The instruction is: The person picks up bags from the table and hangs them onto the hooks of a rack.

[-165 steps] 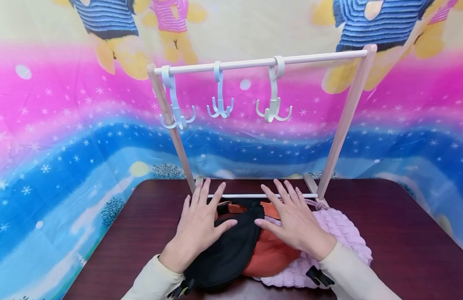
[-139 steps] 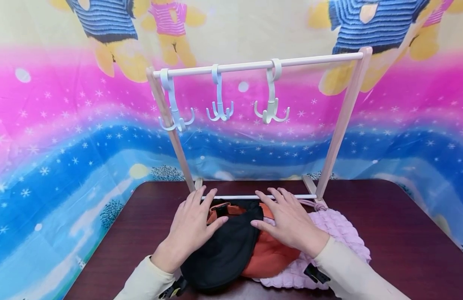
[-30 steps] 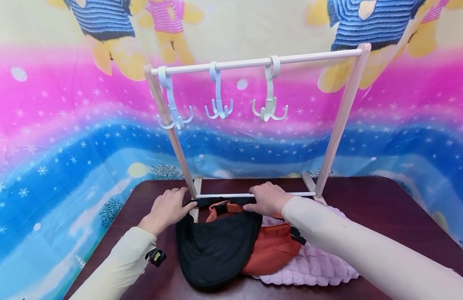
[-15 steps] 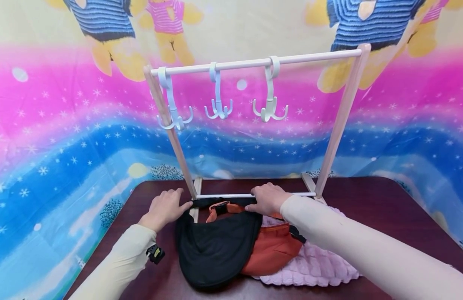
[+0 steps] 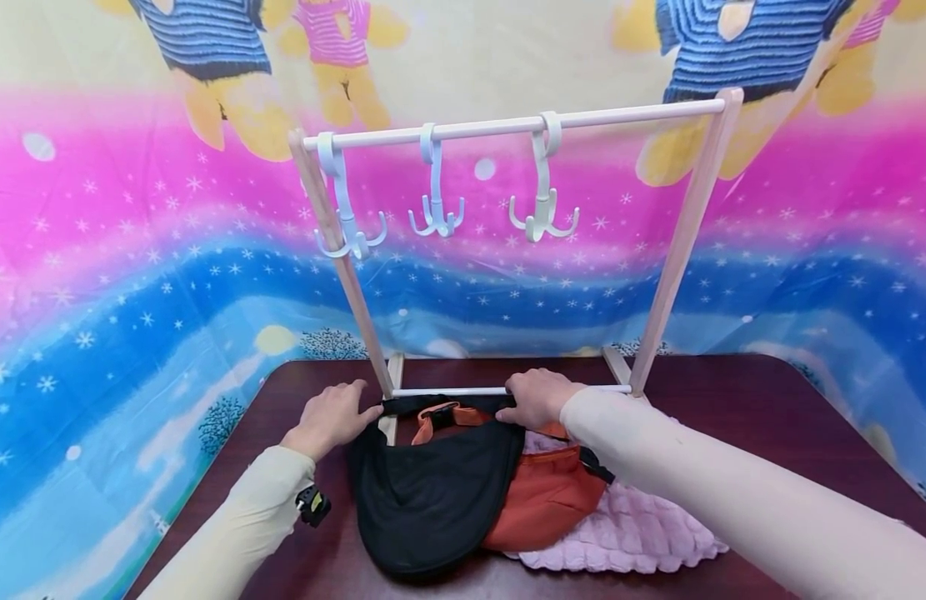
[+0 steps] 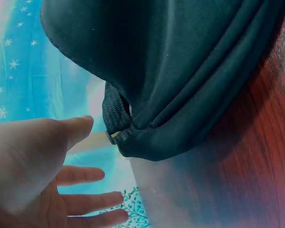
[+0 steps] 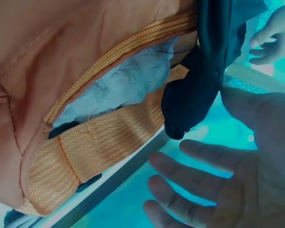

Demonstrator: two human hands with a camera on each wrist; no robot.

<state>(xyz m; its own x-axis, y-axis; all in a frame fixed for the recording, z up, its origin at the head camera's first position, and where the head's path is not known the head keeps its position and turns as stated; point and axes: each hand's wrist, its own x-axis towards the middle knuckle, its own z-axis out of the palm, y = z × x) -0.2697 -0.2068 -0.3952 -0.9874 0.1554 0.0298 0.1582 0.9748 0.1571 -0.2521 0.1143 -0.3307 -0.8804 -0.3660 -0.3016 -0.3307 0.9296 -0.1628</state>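
Note:
A black shoulder bag [image 5: 432,500] lies in front on the table, overlapping an orange-red waist bag [image 5: 548,500] with an orange strap and black buckle. Beneath them is a pink puffy quilted bag [image 5: 643,533]. My left hand [image 5: 329,417] is at the black bag's top left end; in the left wrist view its fingers extend loosely beside the strap [image 6: 115,111]. At the strap's other end is my right hand [image 5: 539,398]. Seen from the right wrist, its thumb meets the black fabric [image 7: 192,97] and its fingers stay spread below, not curled round it.
Behind the bags stands a wooden rack [image 5: 683,242] with a white lower bar [image 5: 447,391]. From its top bar hang a left pale-blue hook [image 5: 347,204], a middle pale-blue hook [image 5: 436,187] and a cream hook [image 5: 541,183], all several-pronged. A printed cloth [image 5: 132,250] backs the dark-red table [image 5: 733,417].
Earlier both hands were spread flat above the bags; they have since moved to the two ends of the black bag's top. During the last second they shift only slightly, and the cream hook turns a little.

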